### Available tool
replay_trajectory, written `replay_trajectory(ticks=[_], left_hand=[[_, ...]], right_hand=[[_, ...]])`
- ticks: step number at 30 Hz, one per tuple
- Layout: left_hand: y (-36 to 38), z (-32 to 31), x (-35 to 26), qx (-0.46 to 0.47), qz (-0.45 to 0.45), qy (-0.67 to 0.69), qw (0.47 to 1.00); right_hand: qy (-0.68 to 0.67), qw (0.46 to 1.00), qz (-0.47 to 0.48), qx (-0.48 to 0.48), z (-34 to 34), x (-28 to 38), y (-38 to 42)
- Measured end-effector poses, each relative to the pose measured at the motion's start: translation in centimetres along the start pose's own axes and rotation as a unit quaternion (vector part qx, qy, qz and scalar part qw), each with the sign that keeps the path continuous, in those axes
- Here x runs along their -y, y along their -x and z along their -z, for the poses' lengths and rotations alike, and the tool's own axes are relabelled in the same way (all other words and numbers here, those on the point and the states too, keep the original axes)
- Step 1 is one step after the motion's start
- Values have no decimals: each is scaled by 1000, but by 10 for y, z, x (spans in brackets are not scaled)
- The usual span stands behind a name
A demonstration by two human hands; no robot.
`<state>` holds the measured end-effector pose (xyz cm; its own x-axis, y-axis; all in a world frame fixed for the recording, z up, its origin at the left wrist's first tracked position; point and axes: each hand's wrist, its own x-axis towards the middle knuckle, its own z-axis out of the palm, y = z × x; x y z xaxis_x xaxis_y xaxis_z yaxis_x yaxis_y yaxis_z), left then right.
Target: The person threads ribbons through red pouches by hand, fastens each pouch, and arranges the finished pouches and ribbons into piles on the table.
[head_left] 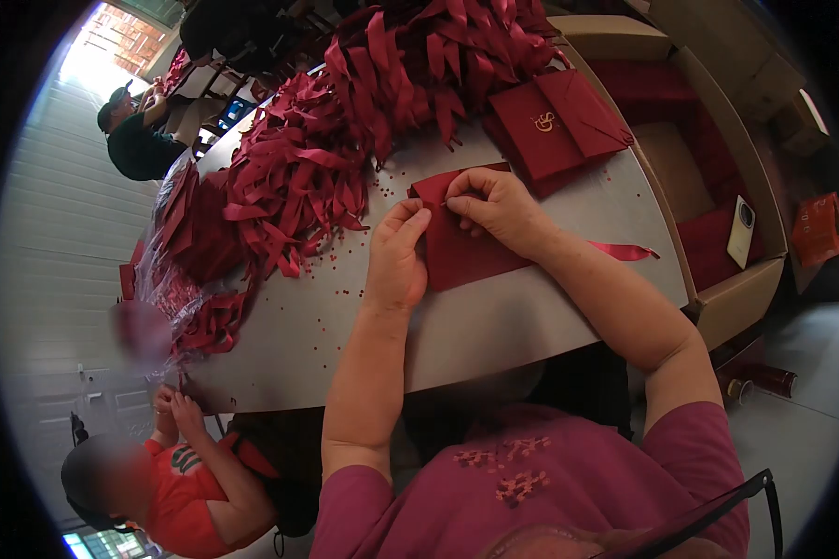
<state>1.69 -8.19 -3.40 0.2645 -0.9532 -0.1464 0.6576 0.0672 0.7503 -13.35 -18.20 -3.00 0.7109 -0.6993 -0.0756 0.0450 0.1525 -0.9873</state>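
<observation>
A dark red paper bag (471,256) lies flat on the table before me. My left hand (398,256) is closed on the bag's left edge, thumb and forefinger pinched near its upper corner. My right hand (502,210) is closed in a pinch just above the bag's surface, close to the left fingertips. A tiny pale tip shows at the right fingertips, too small to name. From under my right forearm a red ribbon (625,252) sticks out to the right. Folded red bags with a gold emblem (555,126) are stacked beyond my right hand.
Heaped red ribbons (298,158) cover the far and left table (280,373), with small red dots scattered about. At right stands an open cardboard box (732,289) with a phone (740,231) on its edge. One person in orange (205,494) sits at left; another (140,130) sits farther back.
</observation>
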Motion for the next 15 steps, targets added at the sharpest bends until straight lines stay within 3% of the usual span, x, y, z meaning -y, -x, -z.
replay_trajectory(ticks=[2, 7, 12, 15], left_hand=[[0, -1, 5, -4, -59, -108, 992], [-11, 7, 19, -93, -96, -171, 976], [-9, -2, 16, -88, -112, -101, 985], [-9, -3, 17, -80, -117, -78, 987]], right_hand=[[0, 1000, 5, 3, 0, -1, 0], [68, 997, 32, -5, -6, -8, -2], [86, 995, 41, -40, -18, 2, 1], [161, 979, 113, -60, -18, -2, -1]])
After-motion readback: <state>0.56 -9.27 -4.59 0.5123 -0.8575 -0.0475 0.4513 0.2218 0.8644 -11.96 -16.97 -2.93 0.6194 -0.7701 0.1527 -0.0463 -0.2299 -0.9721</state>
